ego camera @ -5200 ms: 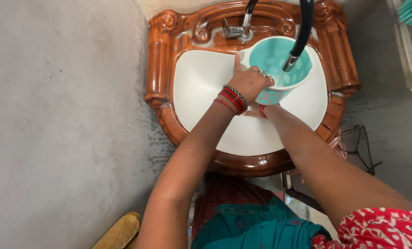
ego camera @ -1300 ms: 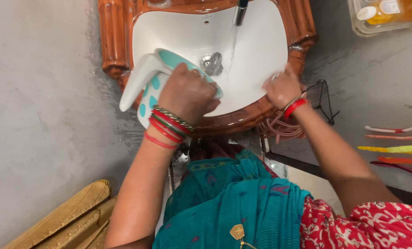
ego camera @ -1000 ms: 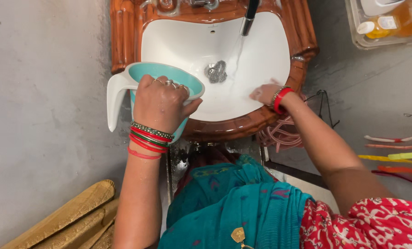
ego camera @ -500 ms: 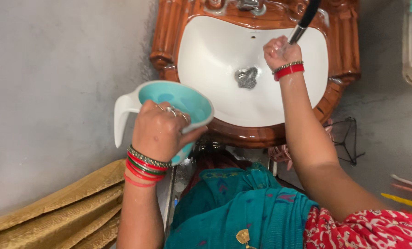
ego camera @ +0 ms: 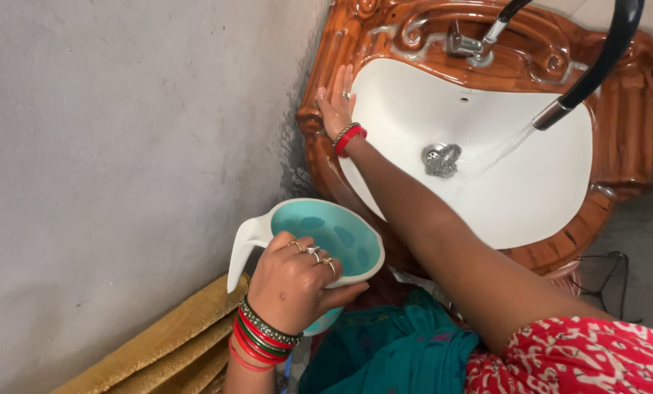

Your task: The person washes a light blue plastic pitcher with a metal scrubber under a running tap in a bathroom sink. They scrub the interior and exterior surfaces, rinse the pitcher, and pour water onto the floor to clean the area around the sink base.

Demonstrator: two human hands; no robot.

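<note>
Left hand point(ego camera: 291, 283) closed around the rim of a teal plastic jug point(ego camera: 319, 244), fingers hooked over the near edge, thumb beneath; jug held upright, mouth up, clear of the basin and in front of it, with its white handle point(ego camera: 244, 245) pointing toward the grey wall point(ego camera: 122, 131); inside of jug appears empty, though a thin film of water cannot be ruled out; rings on the fingers, red and green bangles point(ego camera: 264, 337) at the wrist. Right hand point(ego camera: 337, 102) open and flat, fingers extended, palm resting on the brown ornate rim point(ego camera: 319, 131) of the washbasin at its left edge, gripping nothing; red bangle point(ego camera: 350, 137) on that wrist. White bowl of the washbasin point(ego camera: 531, 197) holds a metal scrubber point(ego camera: 441, 159) lying at the drain; black flexible spout point(ego camera: 593, 66) overhangs the bowl, a thin stream of water point(ego camera: 505, 142) running from its metal tip toward the drain; chrome tap point(ego camera: 466, 44) at the back rim. Yellowish ribbed mat point(ego camera: 158, 343) lies below the jug.
</note>
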